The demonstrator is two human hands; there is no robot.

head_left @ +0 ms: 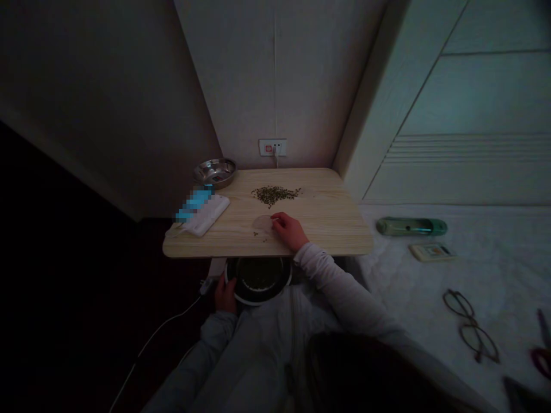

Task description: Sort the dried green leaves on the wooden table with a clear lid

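Note:
My right hand (287, 229) rests on the small wooden table (336, 229), fingers curled together beside a faint round patch (262, 225) with a few small dark bits on it. A pile of small green-brown beans (274, 194) lies further back on the table. My left hand (224, 295) grips the rim of a dark round bowl (258, 279), held in my lap just under the table's front edge. What the right fingers pinch is too small to make out.
A steel bowl (214, 172) stands at the table's back left, with a white flat device (205, 215) in front of it. A wall socket (272, 147) is behind. On the white bed at right lie a green tube (411, 227), a remote (431, 252) and glasses (469, 324).

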